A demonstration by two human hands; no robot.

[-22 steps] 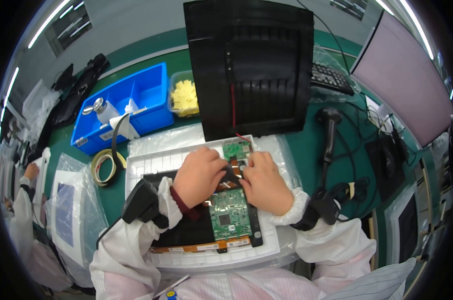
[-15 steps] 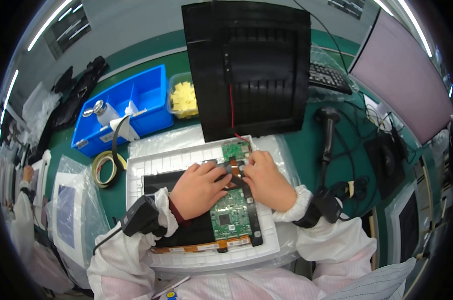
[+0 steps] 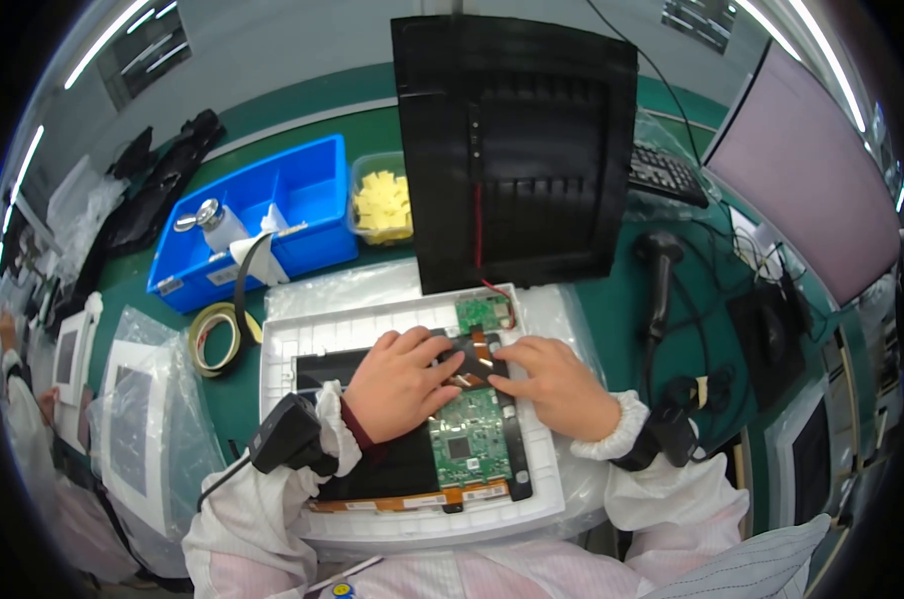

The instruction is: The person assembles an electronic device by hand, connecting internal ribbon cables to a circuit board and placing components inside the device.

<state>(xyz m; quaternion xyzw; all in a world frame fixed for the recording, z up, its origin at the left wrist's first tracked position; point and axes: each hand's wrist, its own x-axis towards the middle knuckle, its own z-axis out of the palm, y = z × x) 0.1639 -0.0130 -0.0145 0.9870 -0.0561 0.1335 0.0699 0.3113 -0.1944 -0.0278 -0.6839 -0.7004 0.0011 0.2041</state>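
My left hand (image 3: 400,381) and my right hand (image 3: 549,383) lie side by side on a black display panel (image 3: 372,469) that sits in a white foam tray (image 3: 302,339). The fingertips of both hands press on a dark patch with orange flex cable (image 3: 469,356) above a green circuit board (image 3: 467,444). A smaller green board (image 3: 480,311) with a red wire lies just beyond the fingers. A black device (image 3: 290,447) is strapped at my left wrist, another (image 3: 663,439) at my right wrist.
A black back cover (image 3: 517,150) stands upright behind the tray. A blue parts bin (image 3: 302,190), a box of yellow pads (image 3: 382,205) and a tape roll (image 3: 215,337) lie at the left. A handheld scanner (image 3: 659,270), keyboard (image 3: 666,172) and monitor (image 3: 811,190) are at the right. Bagged panels (image 3: 137,429) sit far left.
My left hand has slid a little to the right and nearer, settling flatter on the panel beside my right hand. The right hand has barely moved.
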